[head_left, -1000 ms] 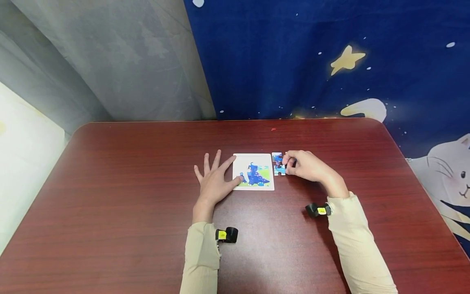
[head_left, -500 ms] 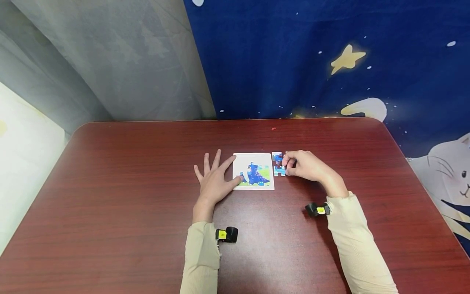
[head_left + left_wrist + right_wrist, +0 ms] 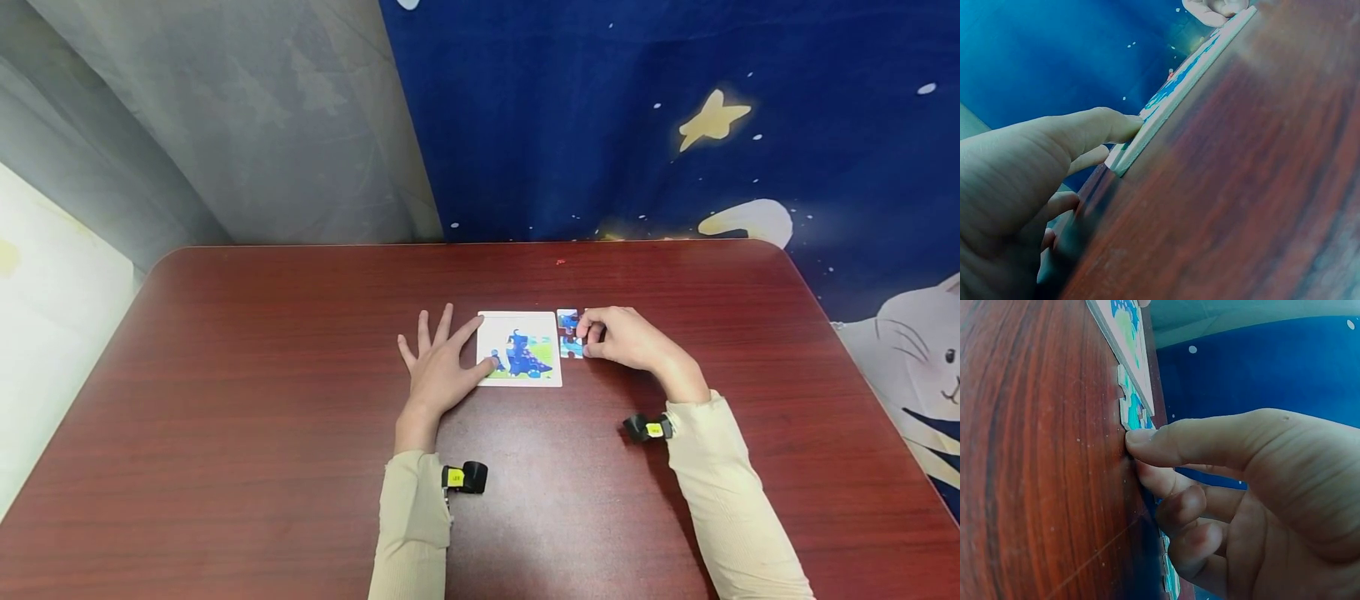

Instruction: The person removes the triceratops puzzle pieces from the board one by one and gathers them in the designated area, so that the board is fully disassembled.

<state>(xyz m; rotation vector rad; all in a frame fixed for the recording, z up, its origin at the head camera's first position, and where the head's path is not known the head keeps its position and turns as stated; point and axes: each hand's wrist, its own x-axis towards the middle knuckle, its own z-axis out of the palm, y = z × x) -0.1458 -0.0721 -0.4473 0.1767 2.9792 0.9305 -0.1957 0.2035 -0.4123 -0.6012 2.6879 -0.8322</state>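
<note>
Closest in, on the near side of the puzzle board (image 3: 517,322), two pale sleeves (image 3: 412,525) lead up, a black wrist camera (image 3: 474,477) on each. And there's the left hand (image 3: 437,371), fingers spread wide, thumb and index finger touching the board's left part. The board lies flat on the dark red desk (image 3: 262,375), a blue dinosaur (image 3: 521,354) showing on it, plain white above. Over to the board's right, the right hand (image 3: 628,337) is curled, thumb and index finger pinching the lower piece (image 3: 571,348) at its right edge; that piece sits just beside the board. The upper piece (image 3: 567,317) lies by the board's upper right corner, and another piece (image 3: 1171,581), mostly behind the fingers, shows farther from the board. Well beyond the board, a small red mark (image 3: 560,262), then a blue curtain (image 3: 540,125) and a grey curtain (image 3: 300,125)!
</note>
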